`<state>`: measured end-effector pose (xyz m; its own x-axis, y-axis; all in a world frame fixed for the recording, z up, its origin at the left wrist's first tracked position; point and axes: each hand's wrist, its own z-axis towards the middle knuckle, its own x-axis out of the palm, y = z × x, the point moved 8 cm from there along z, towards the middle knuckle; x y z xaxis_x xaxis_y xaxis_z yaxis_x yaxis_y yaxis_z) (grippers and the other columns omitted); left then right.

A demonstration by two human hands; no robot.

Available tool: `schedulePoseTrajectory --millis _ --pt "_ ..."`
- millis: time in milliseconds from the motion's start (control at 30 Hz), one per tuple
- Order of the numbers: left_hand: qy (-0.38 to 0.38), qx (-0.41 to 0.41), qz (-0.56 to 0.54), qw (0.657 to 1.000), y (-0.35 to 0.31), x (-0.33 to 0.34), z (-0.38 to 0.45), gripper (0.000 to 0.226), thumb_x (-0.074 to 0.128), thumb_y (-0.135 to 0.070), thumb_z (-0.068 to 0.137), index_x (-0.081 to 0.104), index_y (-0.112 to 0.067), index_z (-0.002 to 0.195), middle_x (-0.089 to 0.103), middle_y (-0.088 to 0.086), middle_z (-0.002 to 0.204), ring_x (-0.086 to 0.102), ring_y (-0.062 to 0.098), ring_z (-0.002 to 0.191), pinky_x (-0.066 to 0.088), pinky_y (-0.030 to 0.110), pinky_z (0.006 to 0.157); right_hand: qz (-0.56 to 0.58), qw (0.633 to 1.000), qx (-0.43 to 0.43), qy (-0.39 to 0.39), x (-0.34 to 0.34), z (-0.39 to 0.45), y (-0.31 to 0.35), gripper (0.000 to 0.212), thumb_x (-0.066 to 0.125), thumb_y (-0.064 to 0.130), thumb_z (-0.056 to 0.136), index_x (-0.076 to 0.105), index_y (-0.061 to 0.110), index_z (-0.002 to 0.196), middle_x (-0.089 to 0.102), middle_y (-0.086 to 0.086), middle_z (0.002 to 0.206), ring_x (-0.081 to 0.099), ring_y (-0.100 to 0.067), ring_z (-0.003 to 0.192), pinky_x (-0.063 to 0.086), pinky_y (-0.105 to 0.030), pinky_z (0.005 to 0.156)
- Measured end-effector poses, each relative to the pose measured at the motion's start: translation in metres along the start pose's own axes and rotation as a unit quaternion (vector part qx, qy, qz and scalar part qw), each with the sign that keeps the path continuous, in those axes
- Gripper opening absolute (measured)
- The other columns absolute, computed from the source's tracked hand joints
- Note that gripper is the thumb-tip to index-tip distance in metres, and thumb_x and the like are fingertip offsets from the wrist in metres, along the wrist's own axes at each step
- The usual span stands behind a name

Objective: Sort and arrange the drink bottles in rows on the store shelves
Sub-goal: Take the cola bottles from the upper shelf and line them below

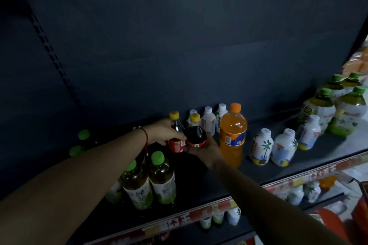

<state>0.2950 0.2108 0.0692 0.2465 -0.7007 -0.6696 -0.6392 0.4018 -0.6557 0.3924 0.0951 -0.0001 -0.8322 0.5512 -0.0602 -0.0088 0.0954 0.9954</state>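
Both forearms reach forward and inward over the dark shelf point(199, 181), meeting near its back. The left hand point(162, 132), a red string at its wrist, has its grip clamped round the left cola bottle point(176, 137), fingers curled over the red label. The right hand point(207, 150) comes up from below, its grip closed round the lower body of the right cola bottle point(196, 133). The two yellow-capped bottles stand upright, touching side by side. Just right of them stands an orange soda bottle point(233, 135); behind are small white bottles point(208, 120). Green-capped tea bottles point(162, 179) stand at the front left under the left forearm.
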Motion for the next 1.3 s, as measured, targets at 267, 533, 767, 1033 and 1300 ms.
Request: schedulePoseTrajectory --millis 267,533,767,1033,1300 --pt "-0.187 0.158 -0.118 0.962 -0.065 -0.048 -0.058 0.027 0.076 -0.016 0.083 0.067 -0.019 0.108 0.074 -0.009 0.094 0.067 -0.003 0.083 0.047 0.013 0.071 0.054 0.989 -0.136 -0.004 -0.010 -0.030 0.080 0.061 0.084 0.023 0.067 0.057 0.029 0.121 0.069 0.002 0.113 0.067 -0.015 0.104 0.056 -0.042 0.090" --pt "-0.320 0.266 -0.344 0.842 -0.078 -0.032 -0.168 0.039 0.072 -0.036 0.074 0.057 -0.033 0.110 0.067 -0.012 0.103 0.067 0.004 0.094 0.054 0.020 0.072 0.088 0.989 -0.113 0.030 -0.061 -0.122 0.121 0.039 0.077 0.014 0.077 0.064 0.029 0.111 0.074 0.001 0.102 0.070 -0.014 0.098 0.054 -0.028 0.087" --pt "-0.240 0.179 -0.374 0.878 -0.011 0.088 -0.213 0.035 0.078 -0.035 0.075 0.059 -0.037 0.105 0.070 -0.011 0.096 0.068 0.005 0.090 0.053 0.019 0.068 0.055 0.997 0.034 0.032 -0.096 -0.232 0.005 0.049 0.081 0.033 0.055 0.071 0.025 0.102 0.072 -0.015 0.102 0.069 -0.032 0.098 0.057 -0.042 0.083" --pt "-0.192 0.034 -0.377 0.906 0.126 0.211 -0.264 0.037 0.073 0.002 0.082 0.058 -0.021 0.107 0.065 -0.008 0.078 0.063 -0.002 0.068 0.050 0.013 0.063 -0.020 0.981 0.190 -0.007 -0.092 -0.311 -0.118 0.049 0.087 0.010 0.064 0.066 0.024 0.106 0.074 -0.008 0.092 0.071 -0.027 0.086 0.056 -0.034 0.075" --pt "-0.306 -0.093 -0.389 0.864 0.193 0.226 -0.275 0.046 0.075 0.000 0.082 0.050 -0.011 0.120 0.062 0.002 0.094 0.063 -0.009 0.070 0.049 0.008 0.060 -0.068 0.966 0.211 0.131 -0.028 -0.266 -0.159 0.063 0.086 0.012 0.066 0.054 0.024 0.120 0.065 -0.013 0.105 0.068 -0.025 0.089 0.057 -0.029 0.071"
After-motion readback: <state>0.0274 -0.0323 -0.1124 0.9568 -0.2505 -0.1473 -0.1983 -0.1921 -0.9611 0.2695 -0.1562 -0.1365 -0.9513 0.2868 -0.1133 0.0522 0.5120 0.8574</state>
